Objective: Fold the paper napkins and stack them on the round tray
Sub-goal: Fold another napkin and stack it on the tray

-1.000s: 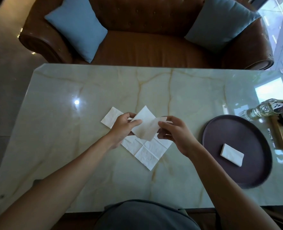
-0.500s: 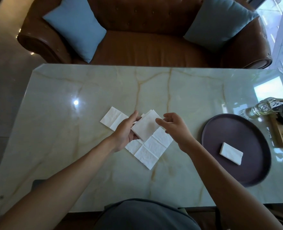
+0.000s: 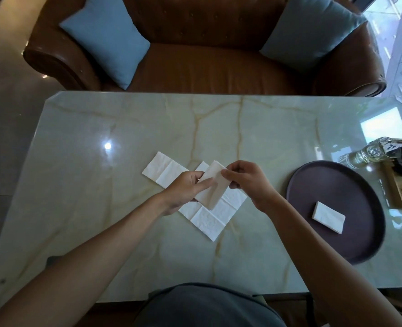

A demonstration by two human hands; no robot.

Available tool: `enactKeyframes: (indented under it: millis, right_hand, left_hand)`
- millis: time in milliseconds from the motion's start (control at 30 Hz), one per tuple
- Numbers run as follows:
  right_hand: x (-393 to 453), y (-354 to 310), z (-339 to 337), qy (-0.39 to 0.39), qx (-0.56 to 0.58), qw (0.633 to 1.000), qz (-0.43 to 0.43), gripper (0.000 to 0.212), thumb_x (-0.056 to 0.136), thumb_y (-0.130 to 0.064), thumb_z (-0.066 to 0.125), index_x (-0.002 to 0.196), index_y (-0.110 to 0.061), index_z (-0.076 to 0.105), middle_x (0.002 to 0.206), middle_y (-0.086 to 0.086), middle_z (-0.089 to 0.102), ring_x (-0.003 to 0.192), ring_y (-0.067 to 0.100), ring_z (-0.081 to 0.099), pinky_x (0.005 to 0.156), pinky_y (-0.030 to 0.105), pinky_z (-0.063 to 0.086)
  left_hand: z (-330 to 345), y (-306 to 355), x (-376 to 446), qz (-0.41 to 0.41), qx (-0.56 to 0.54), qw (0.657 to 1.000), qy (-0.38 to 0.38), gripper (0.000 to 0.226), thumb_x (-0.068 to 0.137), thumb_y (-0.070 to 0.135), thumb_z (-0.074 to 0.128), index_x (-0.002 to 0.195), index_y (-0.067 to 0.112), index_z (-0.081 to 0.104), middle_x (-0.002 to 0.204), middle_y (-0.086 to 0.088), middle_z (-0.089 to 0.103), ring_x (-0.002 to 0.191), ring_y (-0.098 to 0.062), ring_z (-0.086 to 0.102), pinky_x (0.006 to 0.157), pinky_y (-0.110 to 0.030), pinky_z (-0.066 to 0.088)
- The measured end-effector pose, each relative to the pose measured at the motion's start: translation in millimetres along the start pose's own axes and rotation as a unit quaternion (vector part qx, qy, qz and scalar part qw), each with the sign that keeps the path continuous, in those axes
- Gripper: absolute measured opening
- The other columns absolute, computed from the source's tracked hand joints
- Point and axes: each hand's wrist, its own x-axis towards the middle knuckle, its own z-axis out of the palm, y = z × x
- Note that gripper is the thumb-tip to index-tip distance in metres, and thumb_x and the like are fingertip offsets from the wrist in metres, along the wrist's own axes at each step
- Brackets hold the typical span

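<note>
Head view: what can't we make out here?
- Napkin count in the flat pile: the left hand, right hand and held napkin cover it.
- Folded stack on the round tray: layers too small to count.
- Bottle and wooden box: cut off by the right edge.

Both bare forearms reached forward and converged at centre. The left hand (image 3: 187, 188) was pinched shut, fingers extended rightward. The right hand (image 3: 248, 179) was pinched shut, thumb and fingers pointing left.
</note>
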Motion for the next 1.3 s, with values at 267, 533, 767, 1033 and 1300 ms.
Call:
enactKeyframes:
  millis: [267, 533, 767, 1033, 1300]
  right_hand:
    - [-12, 13, 5, -0.019, 0.053, 0.996, 0.062, 0.047, 0.085, -0.051, 0.076, 0.100, -0.008, 0.065, 0.086, 0.004, 0.075, 0.077, 0.019, 0.075, 0.074, 0.036, 0.062]
    - [-17, 20, 16, -0.067, 0.037, 0.996, 0.045, 0.009, 0.094, -0.014, 0.072, 0.088, -0.008, 0.068, 0.073, 0.004, 0.069, 0.065, 0.015, 0.065, 0.073, 0.030, 0.059]
    - [-7, 11, -3, -0.084, -0.026, 0.996, 0.030, 0.005, 0.091, -0.013, 0.068, 0.088, -0.010, 0.065, 0.083, 0.002, 0.073, 0.080, 0.013, 0.074, 0.082, 0.036, 0.058]
    - [-1, 2, -12, -0.044, 0.023, 0.999, 0.000, 0.010, 0.096, -0.012, 0.067, 0.091, -0.007, 0.073, 0.081, 0.003, 0.074, 0.075, 0.015, 0.072, 0.071, 0.026, 0.059]
    - [1, -16, -29, -0.106, -0.122, 0.986, -0.034, 0.010, 0.093, -0.012, 0.069, 0.089, -0.004, 0.074, 0.077, 0.002, 0.072, 0.070, 0.010, 0.066, 0.067, 0.024, 0.054]
  left_hand:
    - [6, -5, 8, 0.035, -0.077, 0.991, 0.108, 0.028, 0.107, 0.025, 0.051, 0.124, 0.009, 0.067, 0.123, -0.016, 0.073, 0.115, -0.031, 0.069, 0.095, -0.044, 0.057]
    - [5, -2, 12, 0.037, -0.163, 0.977, 0.133, 0.025, 0.098, 0.026, 0.065, 0.115, 0.010, 0.073, 0.111, -0.012, 0.077, 0.101, -0.024, 0.074, 0.084, -0.033, 0.058]
    - [-16, 12, 13, 0.045, 0.000, 0.986, 0.158, 0.021, 0.091, 0.036, 0.074, 0.097, 0.016, 0.077, 0.079, 0.005, 0.076, 0.065, -0.010, 0.069, 0.059, -0.024, 0.055]
    - [-16, 14, 11, 0.051, -0.017, 0.994, 0.096, 0.010, 0.096, 0.018, 0.069, 0.100, 0.010, 0.075, 0.085, -0.003, 0.078, 0.077, -0.017, 0.075, 0.068, -0.029, 0.062]
    - [-21, 33, 14, 0.020, 0.039, 0.999, -0.001, 0.030, 0.093, 0.039, 0.071, 0.103, 0.011, 0.077, 0.091, -0.003, 0.072, 0.081, -0.012, 0.068, 0.070, -0.027, 0.058]
